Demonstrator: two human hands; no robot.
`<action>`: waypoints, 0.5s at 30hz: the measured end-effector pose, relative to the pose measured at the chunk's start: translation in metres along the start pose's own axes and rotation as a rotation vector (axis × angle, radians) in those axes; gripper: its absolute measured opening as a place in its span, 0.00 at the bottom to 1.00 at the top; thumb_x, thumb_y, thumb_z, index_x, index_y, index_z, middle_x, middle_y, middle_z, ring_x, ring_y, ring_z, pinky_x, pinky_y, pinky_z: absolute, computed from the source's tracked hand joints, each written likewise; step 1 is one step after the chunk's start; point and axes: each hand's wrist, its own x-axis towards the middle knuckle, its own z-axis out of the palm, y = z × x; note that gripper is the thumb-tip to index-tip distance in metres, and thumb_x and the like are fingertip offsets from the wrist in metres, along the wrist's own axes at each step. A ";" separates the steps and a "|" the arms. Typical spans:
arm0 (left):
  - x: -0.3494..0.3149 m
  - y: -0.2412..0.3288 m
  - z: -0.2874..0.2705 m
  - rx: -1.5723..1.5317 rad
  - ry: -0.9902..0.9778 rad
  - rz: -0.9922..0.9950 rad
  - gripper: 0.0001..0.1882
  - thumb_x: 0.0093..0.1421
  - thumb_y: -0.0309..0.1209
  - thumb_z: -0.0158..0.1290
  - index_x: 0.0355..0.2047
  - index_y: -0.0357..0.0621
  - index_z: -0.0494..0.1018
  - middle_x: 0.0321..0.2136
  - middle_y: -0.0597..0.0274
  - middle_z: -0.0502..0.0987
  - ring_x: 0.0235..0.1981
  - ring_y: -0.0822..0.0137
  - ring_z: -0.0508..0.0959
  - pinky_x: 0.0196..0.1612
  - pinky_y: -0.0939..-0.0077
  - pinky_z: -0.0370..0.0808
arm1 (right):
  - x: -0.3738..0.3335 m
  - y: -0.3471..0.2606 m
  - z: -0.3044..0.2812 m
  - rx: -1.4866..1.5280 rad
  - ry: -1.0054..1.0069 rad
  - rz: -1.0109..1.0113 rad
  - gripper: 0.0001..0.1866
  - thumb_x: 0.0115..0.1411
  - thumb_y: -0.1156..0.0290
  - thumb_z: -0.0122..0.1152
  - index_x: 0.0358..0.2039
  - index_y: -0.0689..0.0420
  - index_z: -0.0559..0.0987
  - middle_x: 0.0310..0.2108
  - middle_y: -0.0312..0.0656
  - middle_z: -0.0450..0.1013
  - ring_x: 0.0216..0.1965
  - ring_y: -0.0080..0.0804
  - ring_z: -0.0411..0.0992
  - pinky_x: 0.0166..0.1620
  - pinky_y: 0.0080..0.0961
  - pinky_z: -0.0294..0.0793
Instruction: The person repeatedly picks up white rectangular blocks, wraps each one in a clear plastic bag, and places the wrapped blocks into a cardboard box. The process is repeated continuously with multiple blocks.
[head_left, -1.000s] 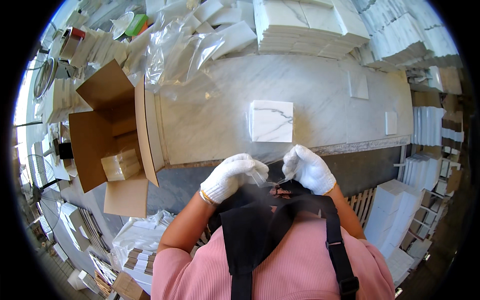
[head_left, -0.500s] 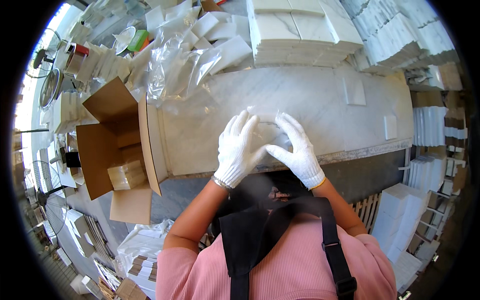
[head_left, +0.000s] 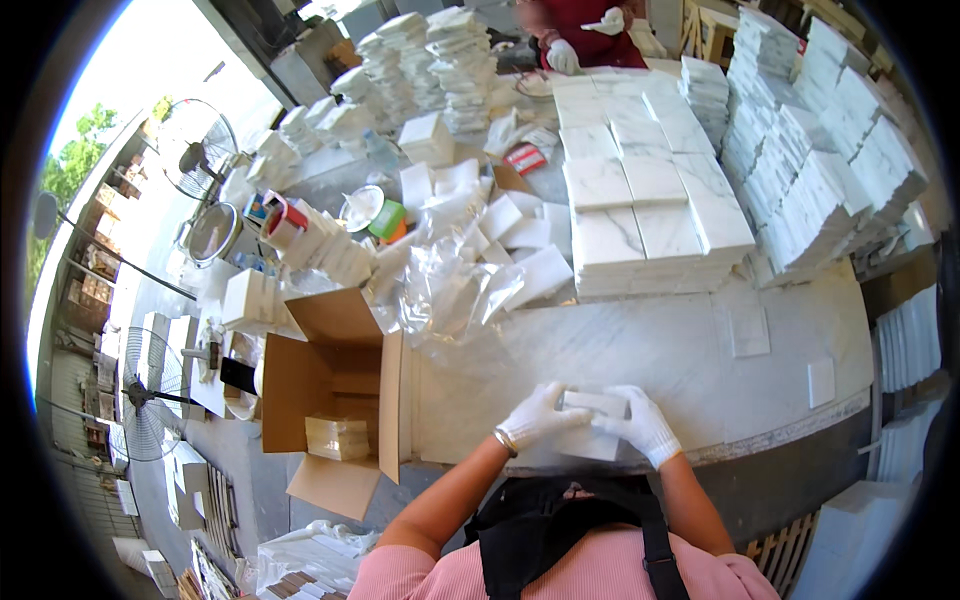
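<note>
Between my two white-gloved hands, over the near edge of the pale marble bench [head_left: 560,340], is a small white block [head_left: 590,442] that looks like a stack of marble tiles. My left hand [head_left: 537,416] grips its left end, fingers curled over the top. At the right end, my right hand [head_left: 643,427] closes round it. The block's lower side is partly blurred, and I cannot tell whether it touches the bench. To the left, an open cardboard box [head_left: 285,395] holds a film-wrapped stack of tiles [head_left: 337,438].
Clear plastic bags [head_left: 450,295] and white foam sheets [head_left: 540,275] lie beyond the box. Marble tiles [head_left: 640,225] are piled at the back, with taller stacks [head_left: 840,180] on the right. Across the bench stands a co-worker [head_left: 590,30] in gloves.
The view has tilted up, showing more of the far side. The white block, mostly hidden between my hands before, now shows plainly, and my fingers have closed round its ends.
</note>
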 end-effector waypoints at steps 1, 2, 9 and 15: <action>-0.003 -0.004 0.006 -0.003 -0.037 0.024 0.43 0.57 0.59 0.62 0.63 0.41 0.70 0.54 0.37 0.73 0.58 0.47 0.74 0.61 0.61 0.70 | -0.013 -0.002 0.001 0.014 0.008 0.017 0.42 0.48 0.46 0.77 0.56 0.61 0.77 0.54 0.53 0.74 0.57 0.47 0.73 0.61 0.39 0.71; 0.000 -0.007 0.012 -0.008 -0.090 0.054 0.43 0.56 0.59 0.62 0.63 0.43 0.70 0.54 0.37 0.73 0.58 0.47 0.73 0.61 0.61 0.70 | -0.027 0.011 0.007 0.042 0.056 -0.017 0.41 0.47 0.47 0.78 0.55 0.62 0.77 0.54 0.53 0.74 0.57 0.48 0.73 0.61 0.39 0.71; 0.007 0.009 0.034 0.128 -0.288 0.184 0.43 0.55 0.60 0.61 0.65 0.48 0.69 0.56 0.42 0.72 0.60 0.46 0.72 0.63 0.59 0.69 | -0.101 0.030 0.025 0.210 0.255 0.122 0.38 0.50 0.53 0.78 0.56 0.63 0.76 0.53 0.54 0.75 0.58 0.44 0.72 0.60 0.38 0.71; 0.008 0.007 0.033 0.111 -0.300 0.250 0.42 0.57 0.59 0.61 0.64 0.45 0.69 0.54 0.43 0.73 0.58 0.48 0.73 0.60 0.60 0.70 | -0.110 0.011 0.046 0.580 0.283 0.160 0.45 0.59 0.65 0.74 0.70 0.60 0.59 0.62 0.47 0.68 0.62 0.33 0.66 0.63 0.34 0.68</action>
